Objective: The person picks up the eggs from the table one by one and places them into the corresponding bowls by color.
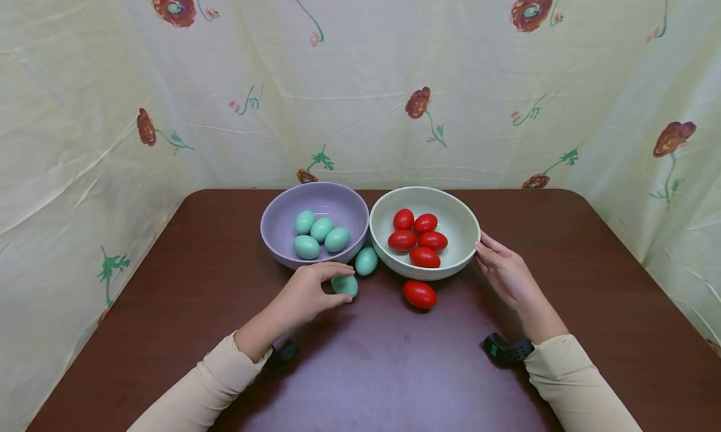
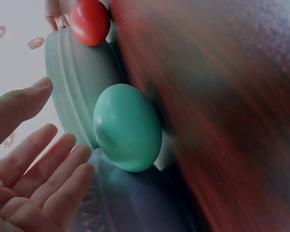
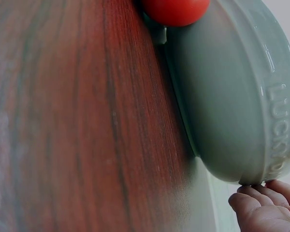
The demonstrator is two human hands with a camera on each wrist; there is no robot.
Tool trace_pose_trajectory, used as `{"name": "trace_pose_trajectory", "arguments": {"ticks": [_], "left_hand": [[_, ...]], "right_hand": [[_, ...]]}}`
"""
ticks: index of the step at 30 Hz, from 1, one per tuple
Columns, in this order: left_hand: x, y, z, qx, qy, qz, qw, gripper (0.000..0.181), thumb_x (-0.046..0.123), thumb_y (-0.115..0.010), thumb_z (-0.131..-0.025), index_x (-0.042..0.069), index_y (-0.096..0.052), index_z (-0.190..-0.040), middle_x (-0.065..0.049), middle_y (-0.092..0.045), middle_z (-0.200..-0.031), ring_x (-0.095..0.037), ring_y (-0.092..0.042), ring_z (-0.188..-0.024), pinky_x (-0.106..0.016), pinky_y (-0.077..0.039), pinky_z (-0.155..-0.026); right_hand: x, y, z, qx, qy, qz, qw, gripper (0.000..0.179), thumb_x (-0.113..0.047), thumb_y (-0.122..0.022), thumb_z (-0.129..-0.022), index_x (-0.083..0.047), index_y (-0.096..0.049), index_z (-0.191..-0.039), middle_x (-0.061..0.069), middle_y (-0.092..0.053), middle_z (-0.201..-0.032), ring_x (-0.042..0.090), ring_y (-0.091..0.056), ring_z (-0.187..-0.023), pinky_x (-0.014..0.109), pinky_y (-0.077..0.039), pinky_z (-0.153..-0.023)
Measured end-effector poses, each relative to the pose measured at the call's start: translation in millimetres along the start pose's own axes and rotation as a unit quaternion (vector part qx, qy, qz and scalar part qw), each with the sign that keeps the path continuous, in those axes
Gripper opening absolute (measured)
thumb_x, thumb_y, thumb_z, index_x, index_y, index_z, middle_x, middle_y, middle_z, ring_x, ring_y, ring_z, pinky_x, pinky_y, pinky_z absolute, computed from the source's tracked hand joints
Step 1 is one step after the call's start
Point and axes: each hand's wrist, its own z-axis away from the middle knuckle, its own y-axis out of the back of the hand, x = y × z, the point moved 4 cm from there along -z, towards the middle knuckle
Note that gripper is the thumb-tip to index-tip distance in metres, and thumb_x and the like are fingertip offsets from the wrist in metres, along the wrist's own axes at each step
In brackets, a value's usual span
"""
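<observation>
My left hand (image 1: 312, 288) reaches around a green egg (image 1: 344, 285) on the table, thumb and fingers spread to either side of it. In the left wrist view, those fingers (image 2: 67, 193) are nearly straight and apart from the green egg (image 2: 128, 128). My right hand (image 1: 507, 275) touches the outer right side of the pale green bowl (image 1: 459, 266) with extended fingers. Inside that bowl lie several red eggs (image 1: 424, 257). A purple bowl (image 1: 273, 241) beside it holds several green eggs (image 1: 306, 247).
Another green egg (image 1: 366, 261) sits between the bowls at their front. One red egg (image 1: 419, 295) lies on the dark wooden table (image 1: 394, 369), just before the pale green bowl. A flowered cloth (image 1: 349, 106) hangs behind the table. Dark bands (image 1: 507, 350) are on both wrists.
</observation>
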Motion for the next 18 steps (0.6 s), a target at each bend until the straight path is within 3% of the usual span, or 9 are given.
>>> {"name": "trace_pose_trajectory", "arguments": {"ticks": [10, 18], "left_hand": [[-4.3, -1.6, -1.8, -0.003, -0.003, -0.013, 0.9999, 0.041, 0.01, -0.083, -0.077, 0.002, -0.072, -0.116, -0.008, -0.073, -0.117, -0.026, -0.066, -0.116, -0.042, -0.052, -0.099], [-7.9, -3.7, -5.9, -0.014, -0.025, -0.042, 0.9987, 0.038, 0.008, -0.082, -0.078, 0.001, -0.072, -0.114, -0.008, -0.075, -0.112, -0.026, -0.068, -0.112, -0.041, -0.053, -0.098]], "right_hand": [[2.5, -0.2, -0.5, -0.002, 0.004, 0.006, 1.0, 0.068, -0.018, -0.051, -0.104, 0.004, -0.011, -0.154, 0.013, -0.007, -0.165, -0.014, -0.053, -0.118, 0.034, -0.013, -0.123], [0.1, -0.6, 0.6, 0.005, -0.006, 0.005, 1.0, 0.068, -0.018, -0.051, -0.104, 0.003, -0.011, -0.155, 0.012, -0.007, -0.166, -0.014, -0.052, -0.121, 0.035, -0.012, -0.123]]}}
